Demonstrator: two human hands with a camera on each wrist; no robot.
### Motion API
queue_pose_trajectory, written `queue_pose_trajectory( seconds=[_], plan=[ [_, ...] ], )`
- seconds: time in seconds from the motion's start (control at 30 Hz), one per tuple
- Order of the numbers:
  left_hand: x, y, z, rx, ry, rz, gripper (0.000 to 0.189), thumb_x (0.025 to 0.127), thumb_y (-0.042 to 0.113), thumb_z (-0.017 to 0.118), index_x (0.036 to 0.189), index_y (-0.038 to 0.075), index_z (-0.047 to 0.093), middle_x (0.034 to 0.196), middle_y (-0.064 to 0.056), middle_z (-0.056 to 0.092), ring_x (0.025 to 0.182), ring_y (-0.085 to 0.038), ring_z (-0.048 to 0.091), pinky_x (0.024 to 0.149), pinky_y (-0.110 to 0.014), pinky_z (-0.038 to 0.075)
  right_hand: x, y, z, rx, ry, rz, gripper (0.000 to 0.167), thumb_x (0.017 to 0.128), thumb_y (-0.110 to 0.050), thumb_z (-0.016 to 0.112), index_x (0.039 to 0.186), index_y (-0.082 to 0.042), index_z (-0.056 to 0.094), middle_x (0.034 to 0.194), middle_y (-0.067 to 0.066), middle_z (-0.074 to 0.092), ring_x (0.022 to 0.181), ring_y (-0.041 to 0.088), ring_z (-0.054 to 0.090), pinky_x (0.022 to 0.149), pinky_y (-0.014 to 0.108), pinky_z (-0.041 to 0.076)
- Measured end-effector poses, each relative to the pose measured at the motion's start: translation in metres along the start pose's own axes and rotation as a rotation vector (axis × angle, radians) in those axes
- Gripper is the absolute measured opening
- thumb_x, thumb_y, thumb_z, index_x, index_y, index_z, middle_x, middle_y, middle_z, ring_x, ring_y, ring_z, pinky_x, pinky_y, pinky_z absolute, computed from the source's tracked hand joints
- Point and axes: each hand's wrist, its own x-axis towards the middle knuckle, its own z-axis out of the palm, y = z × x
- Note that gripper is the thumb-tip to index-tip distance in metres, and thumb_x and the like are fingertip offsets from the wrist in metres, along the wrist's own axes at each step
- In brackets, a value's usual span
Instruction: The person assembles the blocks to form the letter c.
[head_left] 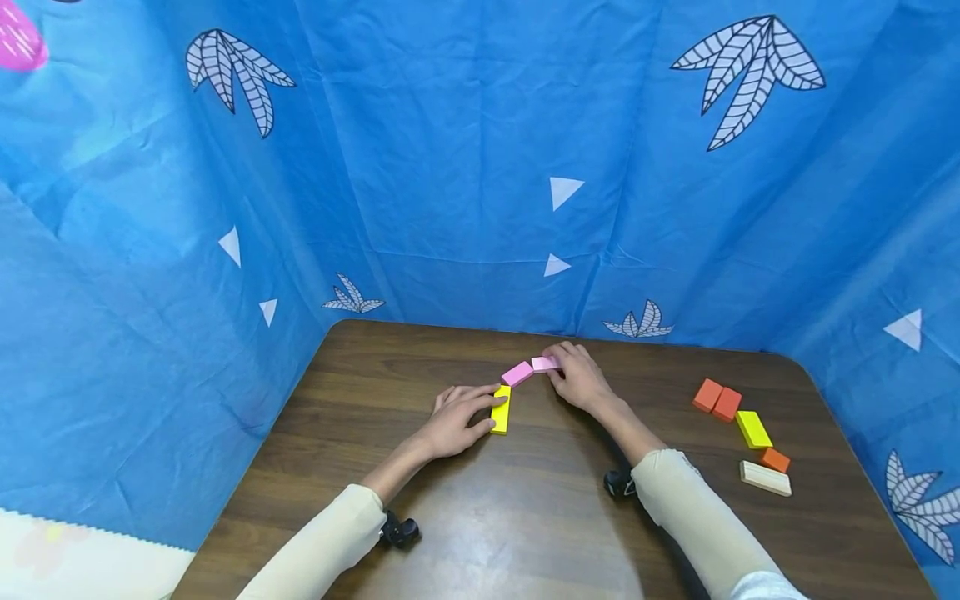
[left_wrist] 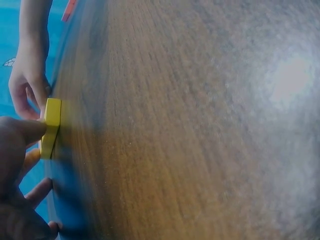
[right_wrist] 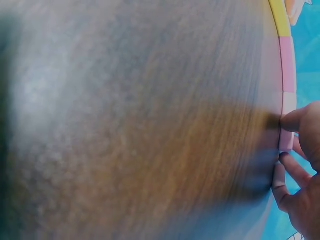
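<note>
The left hand [head_left: 455, 422] was angled rightward below the head view's centre, a flat yellow block [head_left: 501, 416] pinched between its thumb and fingers. By the right hand [head_left: 581, 380], angled up-left, a pale pink block [head_left: 540, 365] was pinched just right of centre (a deeper pink block [head_left: 517, 373] was set between).

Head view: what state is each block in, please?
Left yellow block: flat, held by left hand
Pink block: unheld
Pale pink block: held by right hand
Two red blocks: side by side, unheld
Right yellow block: flat, unheld
Orange block: unheld
Cream block: unheld
</note>
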Motion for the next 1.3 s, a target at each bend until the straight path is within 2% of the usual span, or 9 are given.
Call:
queue_pose_trajectory(
  seconds=[0.1, 0.37, 0.57, 0.87, 1.0, 1.07, 1.13, 1.23, 1.3],
  plan=[
    [0.001, 0.002, 0.0, -0.003, -0.003, 0.007, 0.045, 0.109, 0.029, 0.064, 0.154, 0.026, 0.06, 0.172, 0.002, 0.046, 0.155, -0.031, 0.044, 0.126, -0.073, 0.019, -0.003, 0.003, -0.001, 0.01, 0.016, -0.009, 0.038, 0.096, -0.008, 0.078, 0.132, -0.002, 0.068, 0.129, 0.019, 0.071, 0.115, 0.038, 0.062, 0.102, 0.053, 0.052],
    [0.001, 0.004, 0.002, -0.013, 0.005, 0.016, 0.047, 0.108, 0.027, 0.065, 0.155, 0.025, 0.06, 0.172, 0.001, 0.046, 0.155, -0.034, 0.044, 0.123, -0.074, 0.021, -0.021, 0.013, -0.019, 0.055, 0.01, 0.008, 0.05, 0.095, -0.011, 0.081, 0.14, -0.001, 0.063, 0.136, 0.02, 0.067, 0.127, 0.04, 0.061, 0.113, 0.057, 0.048],
    [0.002, 0.003, 0.005, -0.005, 0.012, 0.009, 0.047, 0.108, 0.028, 0.065, 0.155, 0.026, 0.06, 0.172, 0.002, 0.046, 0.154, -0.033, 0.044, 0.123, -0.074, 0.021, -0.048, 0.034, -0.043, 0.062, 0.033, 0.047, 0.053, 0.096, -0.013, 0.08, 0.143, 0.001, 0.06, 0.138, 0.023, 0.065, 0.131, 0.042, 0.059, 0.115, 0.06, 0.044],
    [0.004, 0.003, 0.003, -0.017, 0.009, 0.002, 0.046, 0.109, 0.03, 0.064, 0.155, 0.026, 0.06, 0.172, 0.003, 0.046, 0.155, -0.032, 0.044, 0.124, -0.074, 0.02, -0.099, 0.08, -0.09, 0.05, 0.085, 0.197, 0.053, 0.1, -0.02, 0.076, 0.146, 0.001, 0.057, 0.14, 0.029, 0.061, 0.13, 0.048, 0.055, 0.11, 0.069, 0.044],
    [0.005, 0.004, 0.002, -0.021, 0.011, 0.004, 0.045, 0.108, 0.03, 0.065, 0.153, 0.025, 0.062, 0.171, 0.003, 0.047, 0.155, -0.031, 0.044, 0.125, -0.074, 0.019, -0.117, 0.099, -0.11, 0.002, 0.108, 0.267, 0.052, 0.101, -0.022, 0.074, 0.143, 0.003, 0.057, 0.138, 0.031, 0.06, 0.124, 0.05, 0.052, 0.103, 0.068, 0.043],
    [0.004, 0.004, 0.002, -0.02, 0.008, 0.003, 0.045, 0.109, 0.03, 0.064, 0.154, 0.026, 0.061, 0.171, 0.003, 0.047, 0.155, -0.031, 0.044, 0.125, -0.075, 0.019, -0.124, 0.106, -0.118, -0.044, 0.118, 0.32, 0.051, 0.101, -0.025, 0.073, 0.14, 0.005, 0.059, 0.133, 0.032, 0.061, 0.118, 0.05, 0.051, 0.095, 0.065, 0.045],
    [0.004, 0.004, 0.002, -0.014, 0.006, -0.002, 0.046, 0.109, 0.03, 0.064, 0.155, 0.026, 0.06, 0.172, 0.003, 0.046, 0.154, -0.031, 0.044, 0.125, -0.074, 0.019, -0.131, 0.112, -0.125, -0.101, 0.125, 0.382, 0.052, 0.102, -0.031, 0.072, 0.135, 0.007, 0.06, 0.127, 0.032, 0.06, 0.112, 0.05, 0.05, 0.086, 0.062, 0.046],
    [0.002, 0.003, 0.002, -0.021, 0.015, -0.001, 0.047, 0.108, 0.028, 0.065, 0.154, 0.025, 0.061, 0.172, 0.002, 0.046, 0.152, -0.034, 0.044, 0.123, -0.075, 0.02, -0.137, 0.118, -0.131, -0.179, 0.122, 0.483, 0.062, 0.102, -0.046, 0.07, 0.125, 0.01, 0.06, 0.115, 0.033, 0.057, 0.101, 0.049, 0.046, 0.074, 0.057, 0.045],
    [0.001, 0.003, 0.003, -0.017, 0.008, -0.005, 0.048, 0.109, 0.029, 0.064, 0.156, 0.026, 0.059, 0.173, 0.003, 0.045, 0.152, -0.033, 0.044, 0.124, -0.075, 0.019, -0.141, 0.122, -0.134, -0.218, 0.112, 0.516, 0.069, 0.1, -0.054, 0.069, 0.117, 0.012, 0.06, 0.107, 0.032, 0.056, 0.096, 0.048, 0.045, 0.072, 0.054, 0.043]
  ],
)
